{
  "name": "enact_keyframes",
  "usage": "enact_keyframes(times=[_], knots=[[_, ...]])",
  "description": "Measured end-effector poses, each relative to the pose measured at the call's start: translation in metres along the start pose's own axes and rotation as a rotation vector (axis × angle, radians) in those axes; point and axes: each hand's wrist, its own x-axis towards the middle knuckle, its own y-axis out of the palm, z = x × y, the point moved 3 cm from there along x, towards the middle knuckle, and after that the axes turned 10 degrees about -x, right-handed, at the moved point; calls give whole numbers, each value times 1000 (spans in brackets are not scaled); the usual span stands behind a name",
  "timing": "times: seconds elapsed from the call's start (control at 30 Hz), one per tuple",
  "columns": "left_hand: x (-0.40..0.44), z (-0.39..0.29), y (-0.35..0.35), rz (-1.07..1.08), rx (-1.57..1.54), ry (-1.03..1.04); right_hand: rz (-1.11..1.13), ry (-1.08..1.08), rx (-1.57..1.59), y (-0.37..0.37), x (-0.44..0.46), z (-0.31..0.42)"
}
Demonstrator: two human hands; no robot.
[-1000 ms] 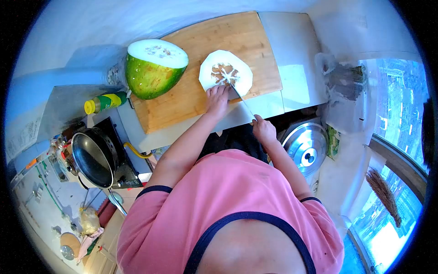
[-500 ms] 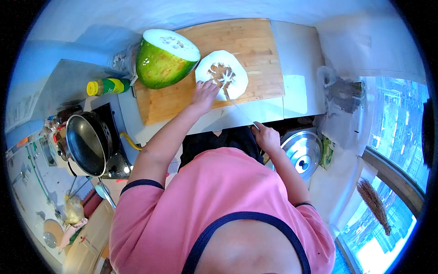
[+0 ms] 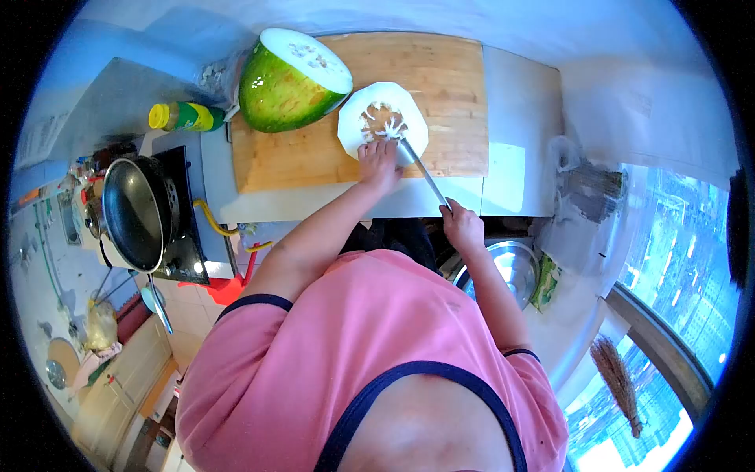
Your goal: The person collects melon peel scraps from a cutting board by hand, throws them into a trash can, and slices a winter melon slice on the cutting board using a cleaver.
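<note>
A pale slice of winter melon (image 3: 411, 108) with an uneven hollow centre and white stringy pulp lies on the wooden cutting board (image 3: 448, 71). My left hand (image 3: 379, 164) holds its near edge, the fingers reaching toward the hollow. From the right, my right hand (image 3: 462, 226) grips a long, narrow metal knife (image 3: 427, 176) by its near end. The knife's far tip is at the slice, just right of my left fingertips, by the hollow's edge. At the board's left back rests the larger green winter melon (image 3: 287, 90), its white cut face with seeds turned up.
A yellow-capped bottle (image 3: 187, 116) stands left of the board. Farther left, a black wok (image 3: 138, 214) sits on the stove (image 3: 187, 228). A shiny metal lid or basin (image 3: 513, 271) is low at right, beside a green packet (image 3: 546, 282). A straw brush (image 3: 616, 385) is by the window.
The knife has swung so its broader side shows and its tip is farther up the slice. My left hand has shifted right along the near edge. The whole view has tilted slightly.
</note>
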Motion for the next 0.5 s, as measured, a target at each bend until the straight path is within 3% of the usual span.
enact_keyframes(times=[0.5], knots=[[-8,7,-5,-45,-101,17,54,-28,-44,7,12,-4]])
